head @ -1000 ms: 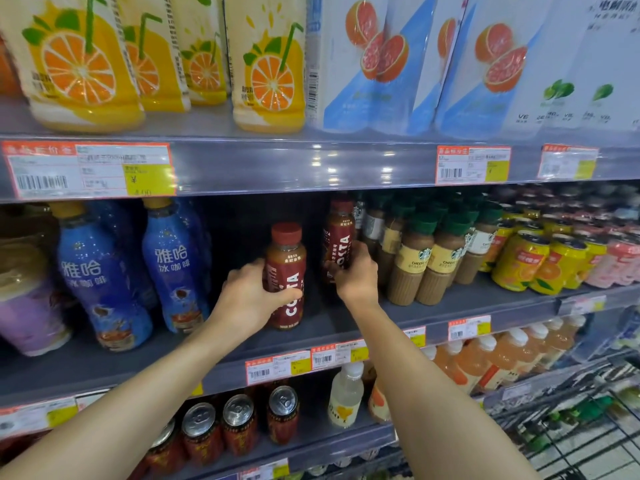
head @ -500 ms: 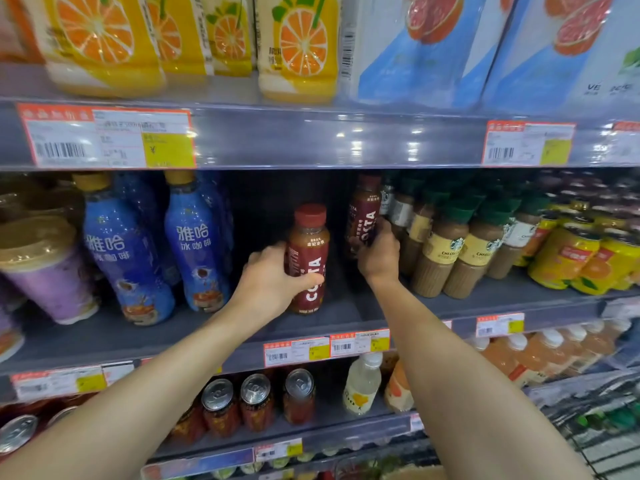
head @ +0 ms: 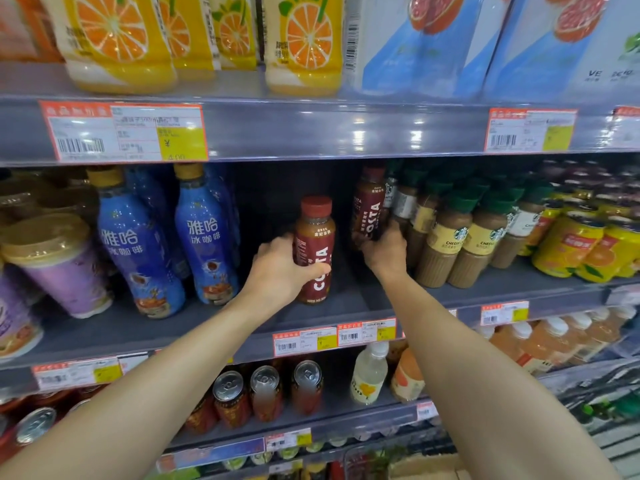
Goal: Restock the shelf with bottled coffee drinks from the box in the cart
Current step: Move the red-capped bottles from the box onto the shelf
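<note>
1. While both arms reached onto the middle shelf (head: 433, 296), the left hand (head: 277, 268) gripped an upright front Costa bottle (head: 314, 251).
2. Right hand (head: 382, 251) clasped a second Costa bottle (head: 367, 209), behind-right of the first, beside the Starbucks bottles (head: 446, 237).

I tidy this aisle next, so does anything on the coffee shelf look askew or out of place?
Nothing is spilled or damaged. The right hand holds a Costa bottle tilted, not yet upright; the left hand grips an upright one.
</note>
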`<state>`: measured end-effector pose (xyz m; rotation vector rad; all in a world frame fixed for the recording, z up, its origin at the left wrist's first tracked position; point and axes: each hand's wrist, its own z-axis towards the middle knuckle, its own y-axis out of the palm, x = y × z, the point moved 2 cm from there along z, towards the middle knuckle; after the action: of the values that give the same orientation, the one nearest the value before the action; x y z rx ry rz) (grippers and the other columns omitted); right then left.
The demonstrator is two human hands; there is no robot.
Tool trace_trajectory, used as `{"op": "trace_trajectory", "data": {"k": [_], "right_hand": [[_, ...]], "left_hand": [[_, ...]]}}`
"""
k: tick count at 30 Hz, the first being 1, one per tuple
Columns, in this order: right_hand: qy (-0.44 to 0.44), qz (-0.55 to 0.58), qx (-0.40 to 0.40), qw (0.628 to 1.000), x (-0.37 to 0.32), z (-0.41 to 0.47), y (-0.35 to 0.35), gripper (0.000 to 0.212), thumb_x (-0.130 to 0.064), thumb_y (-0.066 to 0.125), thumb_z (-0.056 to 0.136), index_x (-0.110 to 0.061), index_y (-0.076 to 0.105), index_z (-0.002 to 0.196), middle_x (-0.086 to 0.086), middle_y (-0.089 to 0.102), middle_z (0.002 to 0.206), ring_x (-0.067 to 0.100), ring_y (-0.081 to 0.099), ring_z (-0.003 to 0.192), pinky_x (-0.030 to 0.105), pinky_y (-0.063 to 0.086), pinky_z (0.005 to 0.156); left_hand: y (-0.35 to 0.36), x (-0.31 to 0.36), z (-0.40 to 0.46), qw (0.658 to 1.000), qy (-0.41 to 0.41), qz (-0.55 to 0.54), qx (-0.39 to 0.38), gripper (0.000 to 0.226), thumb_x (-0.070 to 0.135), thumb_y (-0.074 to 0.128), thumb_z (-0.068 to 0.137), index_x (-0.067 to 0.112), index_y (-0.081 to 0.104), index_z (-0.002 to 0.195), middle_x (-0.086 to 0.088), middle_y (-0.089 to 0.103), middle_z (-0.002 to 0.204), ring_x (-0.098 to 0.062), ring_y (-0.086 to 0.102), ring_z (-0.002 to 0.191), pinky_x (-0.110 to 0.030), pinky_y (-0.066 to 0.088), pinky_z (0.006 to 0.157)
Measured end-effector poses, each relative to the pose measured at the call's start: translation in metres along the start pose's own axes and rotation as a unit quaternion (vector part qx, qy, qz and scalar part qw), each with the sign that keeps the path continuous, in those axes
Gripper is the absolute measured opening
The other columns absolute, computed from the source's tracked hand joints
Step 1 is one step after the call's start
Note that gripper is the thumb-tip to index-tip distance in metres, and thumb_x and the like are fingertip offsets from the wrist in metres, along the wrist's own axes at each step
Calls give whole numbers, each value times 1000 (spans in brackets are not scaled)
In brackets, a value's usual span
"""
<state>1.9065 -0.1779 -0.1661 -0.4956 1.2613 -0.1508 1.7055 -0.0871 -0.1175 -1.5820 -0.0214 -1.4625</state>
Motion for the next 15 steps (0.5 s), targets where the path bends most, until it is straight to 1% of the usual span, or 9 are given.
{"op": "trace_trajectory", "data": {"k": [3, 5, 7, 9, 11, 13, 15], "right_hand": [[-6, -13, -2, 1000, 2, -15, -7, 57, -32, 74, 83, -11, 50, 130, 10, 61, 128, 29, 58, 118, 36, 49, 97], [-37, -39, -28, 998, 1, -27, -15, 53, -37, 68, 87, -13, 50, 130, 9, 60, 129, 29, 57, 119, 36, 49, 95], [-76, -105, -67, 989, 0, -41, -24, 60, -46, 61, 90, -13, 45, 138, 9, 53, 139, 29, 50, 127, 38, 45, 101], [-110, -200, -109, 968, -3, -59, -33, 75, -57, 50, 93, -10, 33, 149, 12, 35, 154, 27, 31, 143, 39, 33, 113], [-147, -279, -141, 939, -7, -77, -38, 84, -64, 38, 94, -7, 24, 153, 12, 21, 161, 24, 15, 149, 38, 19, 119], [-172, -330, -164, 913, -7, -92, -41, 91, -71, 29, 91, -6, 20, 154, 11, 16, 162, 22, 9, 150, 38, 12, 122], [-168, -361, -186, 898, -4, -103, -43, 96, -76, 22, 88, -7, 18, 155, 9, 12, 163, 20, 6, 151, 38, 9, 123]], "left_hand": [[0, 3, 6, 1000, 1, 9, -3, 56, 36, 82, 71, 17, 60, 120, -2, 68, 116, -18, 64, 105, -39, 52, 94], [1, 5, 12, 1000, 4, 25, -1, 54, 38, 82, 71, 17, 62, 117, -3, 69, 114, -20, 65, 104, -41, 52, 94], [3, 7, 17, 999, 2, 40, 2, 54, 38, 81, 72, 16, 62, 117, -5, 68, 115, -23, 64, 107, -41, 51, 95], [6, 9, 23, 998, 0, 55, 2, 55, 38, 81, 73, 15, 61, 118, -6, 67, 118, -25, 62, 110, -40, 50, 96], [9, 10, 30, 998, -4, 62, 2, 55, 38, 80, 73, 14, 60, 119, -7, 66, 120, -25, 62, 111, -39, 49, 96], [11, 9, 35, 998, -8, 61, 5, 55, 38, 80, 74, 14, 60, 119, -7, 66, 120, -25, 62, 111, -35, 49, 94], [13, 9, 40, 998, -21, 56, 8, 55, 38, 80, 74, 14, 60, 119, -7, 65, 121, -25, 61, 111, -29, 46, 87]]}}
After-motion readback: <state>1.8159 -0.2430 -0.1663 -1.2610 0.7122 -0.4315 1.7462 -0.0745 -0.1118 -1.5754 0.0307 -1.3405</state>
